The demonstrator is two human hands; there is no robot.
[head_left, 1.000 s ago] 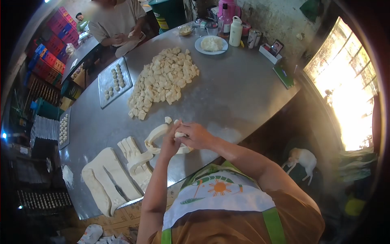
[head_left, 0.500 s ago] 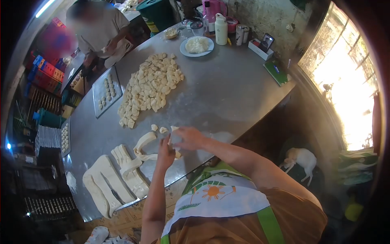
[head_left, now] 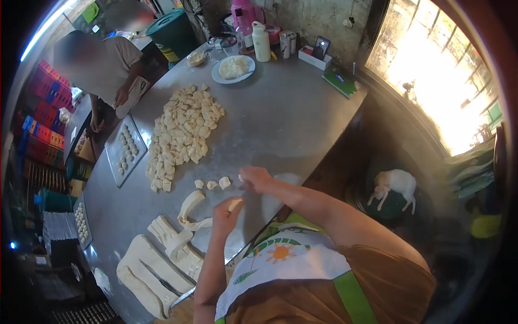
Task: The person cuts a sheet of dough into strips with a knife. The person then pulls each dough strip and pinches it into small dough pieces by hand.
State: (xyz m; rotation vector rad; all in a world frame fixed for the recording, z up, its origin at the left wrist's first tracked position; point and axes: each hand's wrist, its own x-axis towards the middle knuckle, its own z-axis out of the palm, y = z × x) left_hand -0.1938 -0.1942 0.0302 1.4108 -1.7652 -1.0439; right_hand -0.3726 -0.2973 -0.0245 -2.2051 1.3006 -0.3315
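My left hand (head_left: 226,215) is closed around a dough strip (head_left: 200,223), whose cut end shows above the fingers; the rest curves back over the metal table. To its upper right, my right hand (head_left: 257,179) is closed, fingertips together, with a small pale bit of dough (head_left: 240,177) just showing at them. Three loose dough pieces (head_left: 224,182) lie in a row left of the right hand. Beyond them spreads a large heap of cut dough pieces (head_left: 183,129). Left of my left hand lie more strips (head_left: 170,232) and a thick dough slab (head_left: 143,270) with a long slit.
A tray of dough balls (head_left: 125,148) sits at the left edge of the table (head_left: 280,119). At the back stand a plate (head_left: 233,80) of white stuff, a white bottle (head_left: 261,43) and a phone (head_left: 321,47). A co-worker (head_left: 97,65) leans in; a cat (head_left: 396,186) lies right.
My hands have moved apart, the right one away from the strip. A third loose piece now lies clear of the right hand. The camera view has shifted, and the co-worker leans nearer the tray.
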